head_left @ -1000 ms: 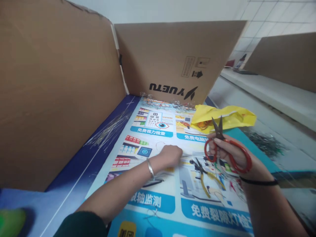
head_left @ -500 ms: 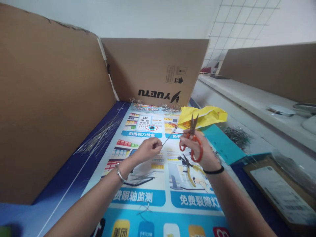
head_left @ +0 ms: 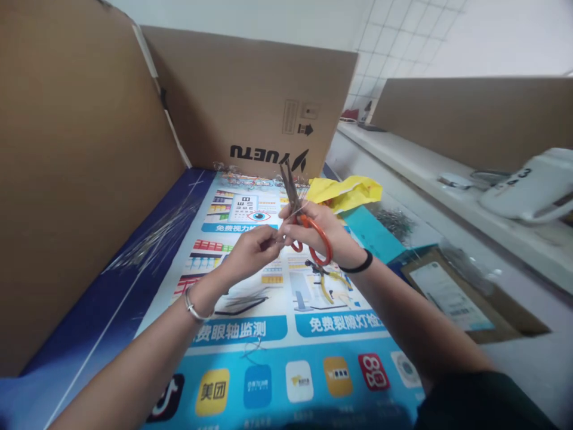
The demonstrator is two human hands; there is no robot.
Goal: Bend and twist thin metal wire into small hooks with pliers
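Observation:
My right hand (head_left: 324,230) grips red-handled scissors (head_left: 302,218), blades pointing up and away. My left hand (head_left: 250,254) is pinched on a thin metal wire (head_left: 280,234) and held close against the scissors, above the printed poster (head_left: 268,334) on the table. The wire is mostly hidden between the two hands. Yellow-handled pliers (head_left: 326,280) lie on the poster just under my right wrist. A silver bangle is on my left wrist, a black band on my right.
Cardboard walls (head_left: 80,155) stand on the left and at the back (head_left: 250,101). Loose thin wires (head_left: 152,236) lie at the left, a yellow bag (head_left: 344,191) and a heap of wire scraps (head_left: 396,220) to the right. A brown box (head_left: 465,295) sits at right.
My left hand lifted a wire off the poster and brought it to the scissors. Both hands came together and rose. The camera turned right.

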